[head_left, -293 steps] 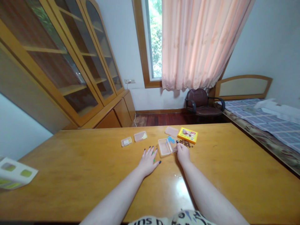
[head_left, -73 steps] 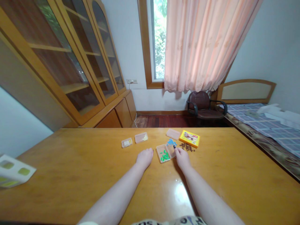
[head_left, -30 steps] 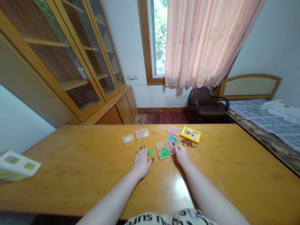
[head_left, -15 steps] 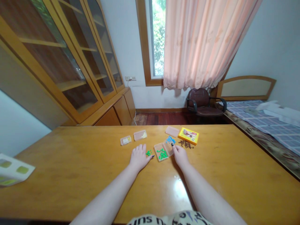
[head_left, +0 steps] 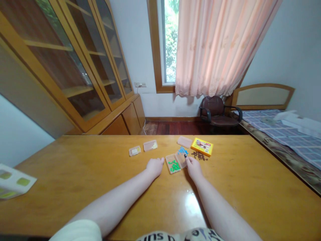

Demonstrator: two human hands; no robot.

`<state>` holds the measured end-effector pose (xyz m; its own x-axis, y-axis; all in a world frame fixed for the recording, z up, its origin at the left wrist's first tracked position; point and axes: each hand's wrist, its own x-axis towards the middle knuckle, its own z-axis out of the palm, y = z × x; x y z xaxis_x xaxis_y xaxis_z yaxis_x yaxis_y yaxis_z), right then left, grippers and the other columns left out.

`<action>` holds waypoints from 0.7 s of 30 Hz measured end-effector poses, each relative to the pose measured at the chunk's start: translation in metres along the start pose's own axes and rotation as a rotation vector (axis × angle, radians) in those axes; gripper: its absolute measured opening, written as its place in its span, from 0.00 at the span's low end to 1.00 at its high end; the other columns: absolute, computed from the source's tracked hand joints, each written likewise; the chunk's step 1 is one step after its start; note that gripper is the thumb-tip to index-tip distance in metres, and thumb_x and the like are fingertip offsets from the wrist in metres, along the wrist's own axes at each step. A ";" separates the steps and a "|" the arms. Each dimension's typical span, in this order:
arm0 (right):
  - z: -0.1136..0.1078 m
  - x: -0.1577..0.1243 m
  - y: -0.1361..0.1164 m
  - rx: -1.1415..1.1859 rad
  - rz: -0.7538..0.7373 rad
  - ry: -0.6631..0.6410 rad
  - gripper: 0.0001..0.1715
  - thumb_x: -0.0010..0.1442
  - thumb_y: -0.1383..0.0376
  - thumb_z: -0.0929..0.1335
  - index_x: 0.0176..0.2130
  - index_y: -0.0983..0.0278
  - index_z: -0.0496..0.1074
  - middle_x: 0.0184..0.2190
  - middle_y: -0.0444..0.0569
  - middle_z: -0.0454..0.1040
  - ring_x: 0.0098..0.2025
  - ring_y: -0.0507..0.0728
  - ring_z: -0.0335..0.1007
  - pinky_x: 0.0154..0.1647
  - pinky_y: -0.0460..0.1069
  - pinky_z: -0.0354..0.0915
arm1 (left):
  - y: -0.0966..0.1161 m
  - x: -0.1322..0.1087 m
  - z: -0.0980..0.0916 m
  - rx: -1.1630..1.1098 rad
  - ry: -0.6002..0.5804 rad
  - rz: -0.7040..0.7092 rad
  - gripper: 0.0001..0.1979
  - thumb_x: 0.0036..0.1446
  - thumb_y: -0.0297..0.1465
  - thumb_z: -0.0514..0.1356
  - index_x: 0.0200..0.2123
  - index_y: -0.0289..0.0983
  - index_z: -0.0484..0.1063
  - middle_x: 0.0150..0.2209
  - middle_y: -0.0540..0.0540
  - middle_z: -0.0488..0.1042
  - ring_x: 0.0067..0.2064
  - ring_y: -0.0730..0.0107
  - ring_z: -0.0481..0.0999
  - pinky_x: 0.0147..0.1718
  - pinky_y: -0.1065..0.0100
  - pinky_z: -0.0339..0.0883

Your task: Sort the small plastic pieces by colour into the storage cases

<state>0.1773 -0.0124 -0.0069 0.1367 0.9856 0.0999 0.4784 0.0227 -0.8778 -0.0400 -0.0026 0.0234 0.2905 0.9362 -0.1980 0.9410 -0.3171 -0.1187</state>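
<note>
A small clear plastic box (head_left: 167,164) lies with its lid folded back to the right, and several green pieces (head_left: 174,166) are inside it. My right hand (head_left: 194,168) pinches the edge of the open lid (head_left: 185,163) between thumb and fingers. Just left of the box rests my left hand (head_left: 154,167), fingers curled in and turned toward the box wall; whatever is within or under them is hidden. Behind the lid is a heap of blue pieces (head_left: 182,150). Brown pieces (head_left: 199,155) are scattered beyond my right hand.
A yellow box (head_left: 202,146) and a clear lid or tray (head_left: 185,142) lie at the table's far side. Two clear boxes with pale pieces, one small (head_left: 134,151) and one larger (head_left: 150,145), are at the back left. A white object (head_left: 17,180) stands at the left edge.
My left hand has gone from fingers spread to curled, and has moved slightly right. The loose green pieces beside it are no longer visible. My right hand stays on the lid.
</note>
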 end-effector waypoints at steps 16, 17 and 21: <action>0.004 0.000 0.002 0.024 -0.016 0.011 0.24 0.57 0.50 0.58 0.21 0.63 0.64 0.18 0.45 0.66 0.24 0.55 0.61 0.26 0.47 0.53 | -0.007 -0.001 0.007 -0.159 0.094 -0.153 0.13 0.61 0.24 0.44 0.44 0.32 0.65 0.37 0.34 0.75 0.41 0.53 0.77 0.38 0.57 0.68; 0.004 0.000 0.002 0.024 -0.017 0.012 0.24 0.57 0.50 0.58 0.21 0.63 0.64 0.18 0.45 0.66 0.24 0.55 0.61 0.26 0.47 0.53 | -0.008 0.000 0.005 -0.183 0.104 -0.172 0.13 0.62 0.25 0.44 0.43 0.32 0.65 0.37 0.34 0.75 0.41 0.53 0.77 0.37 0.58 0.67; 0.005 0.000 0.003 0.033 -0.020 -0.001 0.26 0.58 0.48 0.57 0.20 0.63 0.64 0.18 0.44 0.66 0.25 0.55 0.62 0.27 0.47 0.53 | -0.002 0.010 -0.010 -0.327 0.163 -0.228 0.13 0.65 0.30 0.42 0.43 0.34 0.64 0.35 0.37 0.76 0.37 0.59 0.77 0.34 0.64 0.66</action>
<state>0.1744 -0.0118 -0.0116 0.1265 0.9850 0.1171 0.4519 0.0479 -0.8908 -0.0368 0.0089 0.0309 0.0681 0.9967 -0.0433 0.9822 -0.0593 0.1785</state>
